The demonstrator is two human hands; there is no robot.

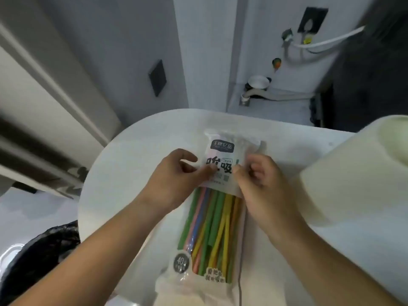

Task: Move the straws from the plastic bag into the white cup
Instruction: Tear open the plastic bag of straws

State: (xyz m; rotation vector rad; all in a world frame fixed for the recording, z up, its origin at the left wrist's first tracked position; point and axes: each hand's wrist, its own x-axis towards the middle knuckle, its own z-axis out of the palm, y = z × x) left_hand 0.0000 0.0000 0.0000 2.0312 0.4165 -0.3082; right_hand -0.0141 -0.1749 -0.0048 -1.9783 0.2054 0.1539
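Two bare forearms reach in from the bottom edge toward a plastic bag (221,149) lying lengthwise on a pale table (132,173). The left hand (174,175) and right hand (262,182) each pinch the bag's printed upper part with curled fingers, apparently to pull it open. Green, yellow, pink and blue straws (212,221) all lie inside the bag. The white cup (353,173) stands to the right, with no straw showing in it. The task looks barely begun: opening and every transfer remain.
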